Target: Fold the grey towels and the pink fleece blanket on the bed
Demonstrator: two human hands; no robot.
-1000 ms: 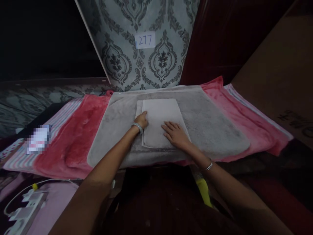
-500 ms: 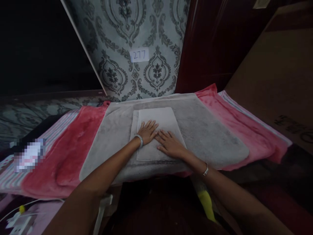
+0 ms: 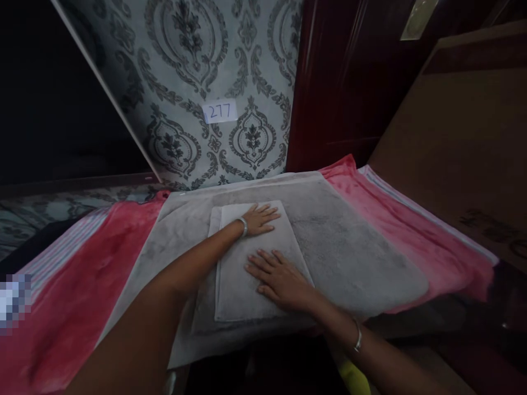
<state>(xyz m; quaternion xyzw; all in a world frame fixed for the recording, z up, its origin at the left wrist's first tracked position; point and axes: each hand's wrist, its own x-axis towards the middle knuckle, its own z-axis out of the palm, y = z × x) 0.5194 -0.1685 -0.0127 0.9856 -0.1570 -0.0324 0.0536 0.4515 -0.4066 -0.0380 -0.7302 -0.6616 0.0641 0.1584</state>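
Room: dim. A damask wallpaper panel point(image 3: 181, 82) bearing the paper label "277" point(image 3: 220, 111) stands at the far edge of the table, which is hidden under cloths. A dark red door point(image 3: 341, 82) is beside the panel, and a cardboard box point(image 3: 461, 153) is close along the right edge.

Layers, bottom to top: striped cloth point(image 3: 61, 249), pink blanket point(image 3: 82, 291), grey towel point(image 3: 354, 247), folded white towel point(image 3: 239, 291).

Folded white towel: left of the grey towel's centre, long side running from near edge to far edge. Narrow grey margin on its left, wide bare grey area on its right.

Left hand point(image 3: 259, 218): open flat, palm down on the towel's far end, gripping nothing. Bangle point(image 3: 244, 226) at the wrist.

Right hand point(image 3: 278, 277): open flat, fingers spread, on the towel's right side nearer the near edge, gripping nothing.
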